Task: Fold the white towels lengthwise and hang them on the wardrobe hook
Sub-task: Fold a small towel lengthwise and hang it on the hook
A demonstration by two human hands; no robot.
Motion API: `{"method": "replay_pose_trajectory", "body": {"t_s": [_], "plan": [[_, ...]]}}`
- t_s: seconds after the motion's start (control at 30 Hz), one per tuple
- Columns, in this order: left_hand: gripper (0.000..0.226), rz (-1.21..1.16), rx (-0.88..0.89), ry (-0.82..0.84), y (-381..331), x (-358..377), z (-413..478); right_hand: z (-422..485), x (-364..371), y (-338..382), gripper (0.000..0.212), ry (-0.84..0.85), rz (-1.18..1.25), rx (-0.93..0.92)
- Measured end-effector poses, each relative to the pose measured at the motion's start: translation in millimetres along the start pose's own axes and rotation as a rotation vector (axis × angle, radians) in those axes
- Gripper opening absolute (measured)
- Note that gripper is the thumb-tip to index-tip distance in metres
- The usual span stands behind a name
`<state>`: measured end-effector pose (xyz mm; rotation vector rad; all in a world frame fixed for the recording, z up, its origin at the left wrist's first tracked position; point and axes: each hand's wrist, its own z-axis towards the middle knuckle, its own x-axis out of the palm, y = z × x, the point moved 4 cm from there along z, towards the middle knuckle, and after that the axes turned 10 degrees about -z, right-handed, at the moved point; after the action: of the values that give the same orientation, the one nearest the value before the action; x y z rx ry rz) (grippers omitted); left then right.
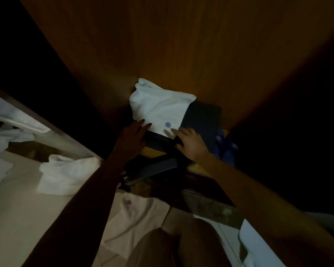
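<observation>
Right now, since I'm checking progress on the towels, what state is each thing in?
hanging towel: up against the wardrobe panel, bunched at top, emblem showing; hook hidden.
crumpled towel: unfolded, lying on the pale surface.
flat towel: spread out below, not hung.
left hand: fingers straight, touching the hanging towel's lower edge.
right hand: on the same edge; grip unclear.

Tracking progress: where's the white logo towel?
The white towel lies centre of head view against the brown wooden panel; left hand and right hand touch its edge.
</observation>
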<state>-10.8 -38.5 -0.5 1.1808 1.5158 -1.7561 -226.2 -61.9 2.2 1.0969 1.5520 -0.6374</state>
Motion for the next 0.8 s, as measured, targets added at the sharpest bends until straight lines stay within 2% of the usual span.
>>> {"method": "replay_pose_trajectory", "body": {"t_s": [0.13,0.3,0.4,0.53,0.7,0.8], "plan": [[0.060,0.053,-0.022,0.037,29.0,48.7,23.5,31.6,47.4,-11.8,0.057,-0.101,0.022,-0.015],[0.053,0.024,0.007,-0.065,55.1,83.7,37.6,63.7,92.3,-20.6,0.051,-0.188,-0.068,-0.103],[0.052,0.064,-0.002,-0.046,71.5,98.9,39.1,69.9,98.2,-20.1,0.039,-0.404,-0.054,-0.163],[0.047,0.113,0.017,-0.144,69.3,105.2,37.7,65.7,104.6,-12.8,0.024,-0.610,-0.054,-0.229],[0.041,0.123,-0.006,-0.225,42.2,85.2,28.3,47.3,62.3,-1.4,0.015,-0.682,0.042,-0.268],[0.023,0.072,-0.038,-0.242,18.3,44.7,26.0,31.5,0.2,0.4,0.010,-0.669,0.148,-0.218]]}}
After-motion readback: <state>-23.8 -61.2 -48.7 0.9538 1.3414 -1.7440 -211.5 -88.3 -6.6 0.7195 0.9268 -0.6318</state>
